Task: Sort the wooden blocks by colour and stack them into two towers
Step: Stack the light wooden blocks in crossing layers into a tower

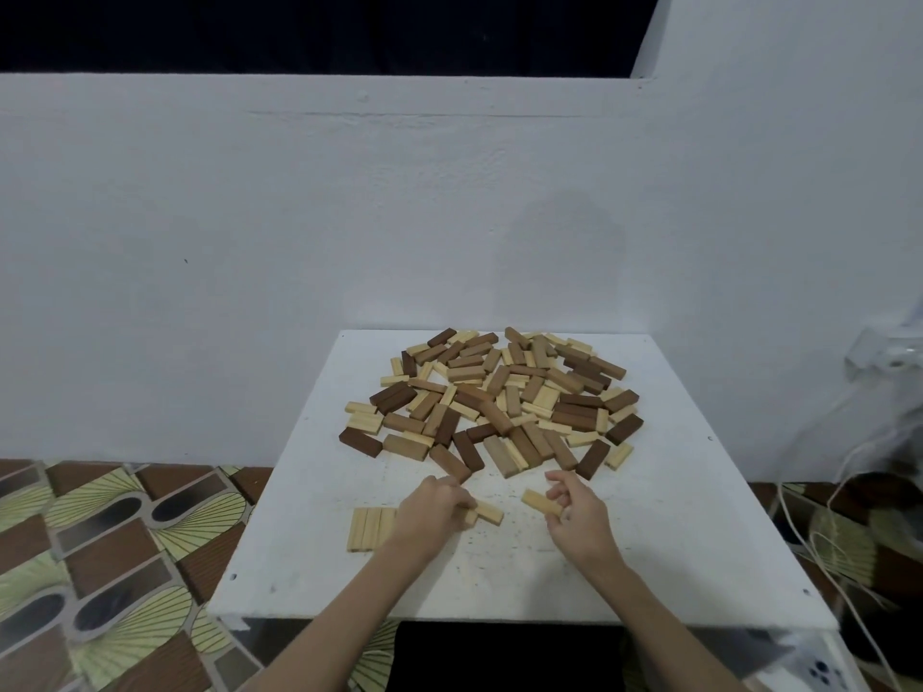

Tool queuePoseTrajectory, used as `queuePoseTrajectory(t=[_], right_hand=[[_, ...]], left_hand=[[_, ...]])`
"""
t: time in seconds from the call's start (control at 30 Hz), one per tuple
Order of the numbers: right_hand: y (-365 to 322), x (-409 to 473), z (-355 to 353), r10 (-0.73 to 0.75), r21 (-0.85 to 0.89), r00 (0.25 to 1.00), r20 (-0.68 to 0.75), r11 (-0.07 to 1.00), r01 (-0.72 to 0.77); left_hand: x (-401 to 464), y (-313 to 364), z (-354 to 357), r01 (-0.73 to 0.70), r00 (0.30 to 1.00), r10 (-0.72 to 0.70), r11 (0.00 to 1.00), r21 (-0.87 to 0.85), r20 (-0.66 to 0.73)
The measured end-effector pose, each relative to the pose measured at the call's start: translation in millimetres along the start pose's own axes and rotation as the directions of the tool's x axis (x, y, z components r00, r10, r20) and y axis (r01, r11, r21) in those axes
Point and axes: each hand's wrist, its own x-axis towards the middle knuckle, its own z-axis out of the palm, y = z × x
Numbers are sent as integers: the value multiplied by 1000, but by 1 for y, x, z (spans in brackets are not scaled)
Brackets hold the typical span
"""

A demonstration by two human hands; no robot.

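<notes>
White table (649,516), mixed pile (499,407) unsorted. Left hand (432,511) pinches pale block (487,511); right hand (579,511) pinches another (539,501). Sorting step; next, set both beside pale row (372,529).

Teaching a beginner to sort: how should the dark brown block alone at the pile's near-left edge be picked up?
Pinch the dark brown block across its two long sides, coming from above. It lies flat on the white table, with its long sides apparently clear.

Mixed pale and brown blocks (499,399), heaped.
</notes>
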Motion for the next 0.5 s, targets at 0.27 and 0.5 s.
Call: queuePoseTrajectory(t=[0.27,0.5], right_hand=[[-9,-7,-1,-12,36,982,189,999,5],[-14,-8,7,-32,64,973,229,998,18]], left_hand=[[2,21,9,142,990,-137,954,-264,40],[3,30,13,148,988,-151,920,-364,19]])
